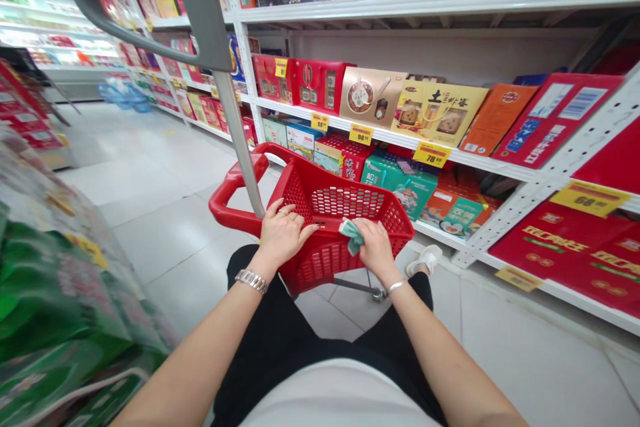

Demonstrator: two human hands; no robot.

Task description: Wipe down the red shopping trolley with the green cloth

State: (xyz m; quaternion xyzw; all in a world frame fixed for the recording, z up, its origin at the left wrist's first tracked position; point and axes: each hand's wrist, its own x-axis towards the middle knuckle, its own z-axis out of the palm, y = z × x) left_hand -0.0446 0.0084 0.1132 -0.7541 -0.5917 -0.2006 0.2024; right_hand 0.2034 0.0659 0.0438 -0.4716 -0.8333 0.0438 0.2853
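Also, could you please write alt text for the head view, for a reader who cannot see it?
A person's left hand and right hand rest on a red plastic shopping basket, the right touching a teal cloth, in a supermarket aisle beside white shelves of boxed gift sets.

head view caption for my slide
Left hand and right hand, pinching a teal cloth, rest on a red shopping basket by gift-box shelves

Cloth (351, 235) under right hand (376, 248), on basket (327, 203)
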